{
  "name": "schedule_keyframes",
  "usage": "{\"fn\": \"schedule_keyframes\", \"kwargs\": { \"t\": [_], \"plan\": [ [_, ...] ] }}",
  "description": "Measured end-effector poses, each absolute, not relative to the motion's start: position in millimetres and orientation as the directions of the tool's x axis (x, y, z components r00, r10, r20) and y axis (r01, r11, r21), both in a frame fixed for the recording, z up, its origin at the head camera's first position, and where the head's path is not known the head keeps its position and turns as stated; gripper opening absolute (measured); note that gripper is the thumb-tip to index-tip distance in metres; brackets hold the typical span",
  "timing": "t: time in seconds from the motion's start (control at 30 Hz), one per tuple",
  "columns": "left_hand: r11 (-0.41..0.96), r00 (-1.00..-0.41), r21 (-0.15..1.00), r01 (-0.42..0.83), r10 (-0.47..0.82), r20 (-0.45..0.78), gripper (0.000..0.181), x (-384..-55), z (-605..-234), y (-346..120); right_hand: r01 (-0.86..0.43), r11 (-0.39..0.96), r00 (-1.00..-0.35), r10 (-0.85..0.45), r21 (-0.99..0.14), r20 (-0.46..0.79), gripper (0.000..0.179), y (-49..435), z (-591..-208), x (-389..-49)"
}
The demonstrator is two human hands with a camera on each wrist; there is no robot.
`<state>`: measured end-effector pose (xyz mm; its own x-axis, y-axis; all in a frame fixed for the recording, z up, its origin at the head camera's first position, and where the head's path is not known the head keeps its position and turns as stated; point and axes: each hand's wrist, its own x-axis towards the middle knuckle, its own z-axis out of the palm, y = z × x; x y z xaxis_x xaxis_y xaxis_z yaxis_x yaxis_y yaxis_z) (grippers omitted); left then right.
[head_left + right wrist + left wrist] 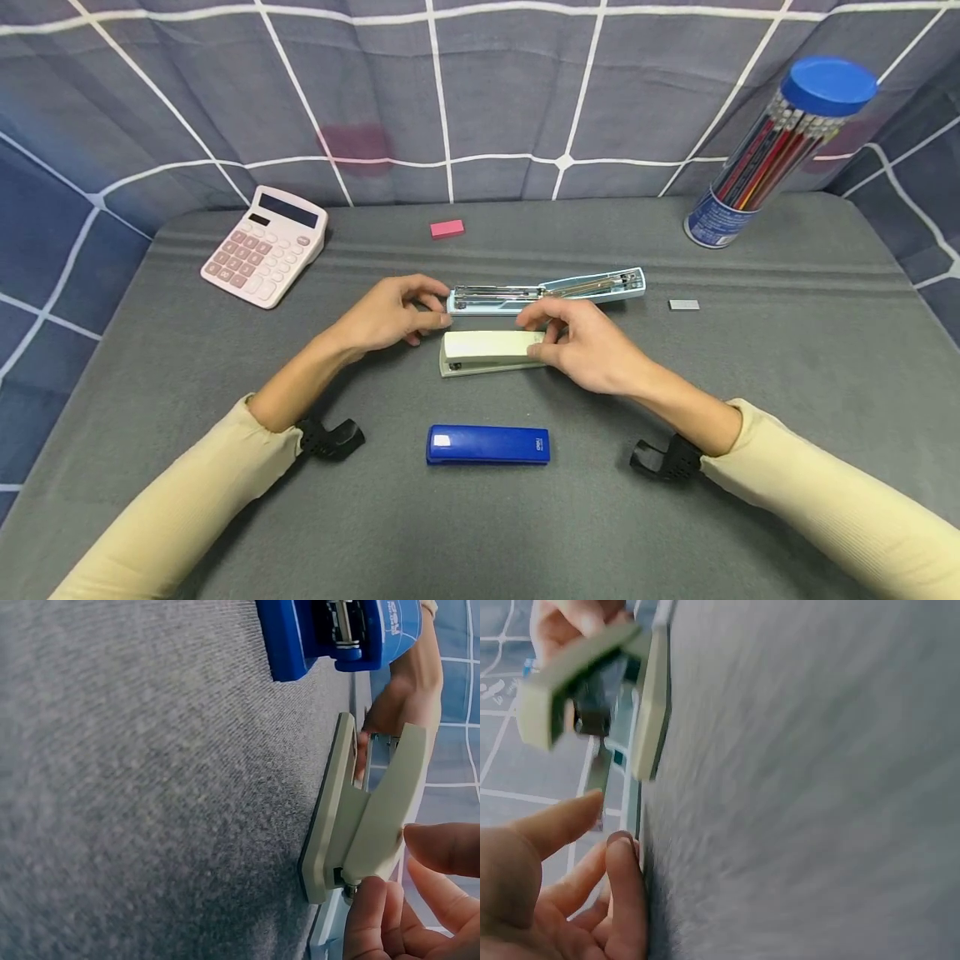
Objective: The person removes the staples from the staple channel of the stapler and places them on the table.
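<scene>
A light blue stapler (592, 287) lies opened out flat, its metal staple channel showing. My left hand (397, 312) holds its left end between thumb and fingers; the fingertips (622, 847) show low beside the tabletop in the left wrist view. In front of it sits a pale green stapler (487, 346), its mouth facing left. My right hand (585, 346) holds the rear end of this pale green stapler, the thumb (442, 844) on its top and the other fingers curled by its back. Nearer to me lies a closed blue stapler (487, 446), touched by neither hand.
A pink calculator (262, 247) stands at the back left. Behind the staplers is a small pink block (447, 229). To the right lies a small grey bar (683, 305) like a staple strip. A blue-lidded tub of pencils (772, 158) stands at the back right.
</scene>
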<state>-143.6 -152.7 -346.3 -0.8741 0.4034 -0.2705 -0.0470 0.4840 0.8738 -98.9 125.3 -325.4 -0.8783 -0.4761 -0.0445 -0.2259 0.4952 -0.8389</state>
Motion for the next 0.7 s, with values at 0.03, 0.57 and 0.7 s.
{"fn": "schedule_keyframes", "kwargs": {
  "t": [0.03, 0.57, 0.7],
  "plan": [
    [0.474, -0.868, 0.878, -0.067, 0.406, -0.286, 0.041, -139, -346, -153, -0.224, 0.498, -0.879, -0.474, -0.838, -0.047, 0.029, 126, -325, -98],
    [0.500, -0.819, 0.863, 0.071, 0.523, -0.236, 0.039, -99, -347, -149, -0.220, 0.500, -0.883, -0.468, -0.838, -0.048, 0.025, 125, -325, -96],
    [0.535, -0.833, 0.840, 0.096, 0.505, -0.226, 0.034, -100, -347, -146, -0.220, 0.504, -0.890, -0.455, -0.835, -0.039, 0.024, 121, -324, -96]
  ]
}}
